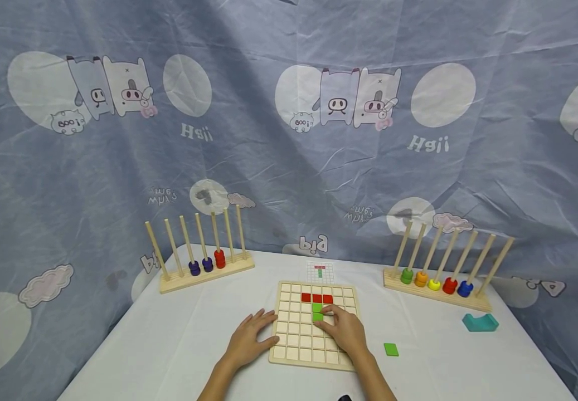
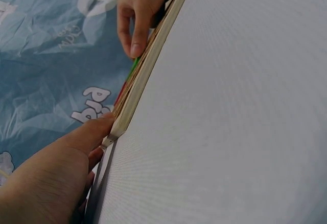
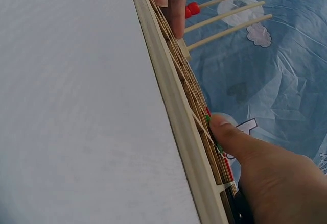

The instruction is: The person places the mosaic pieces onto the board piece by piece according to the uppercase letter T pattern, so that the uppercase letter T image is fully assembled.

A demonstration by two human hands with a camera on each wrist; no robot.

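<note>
A wooden grid board point(image 1: 289, 353) with square compartments lies on the white table. Three red square tiles point(image 1: 306, 298) sit in a row in it, with a green tile point(image 1: 317, 307) under the middle one. Directly below that is a second green tile point(image 1: 316, 317), pinched at its edges by the thumb and index finger of my right hand point(image 1: 346, 331). My left hand point(image 1: 248, 341) rests against the board's left edge, fingers spread and thumb touching the rim. In the left wrist view the right hand point(image 2: 140, 17) reaches down to green.
A loose green tile point(image 1: 391, 350) lies right of the board. Behind it is a card point(image 1: 320, 272) with a red and green T pattern. Peg racks with beads stand at left point(image 1: 208, 273) and right point(image 1: 436, 289). A teal curved block point(image 1: 480, 322) lies far right.
</note>
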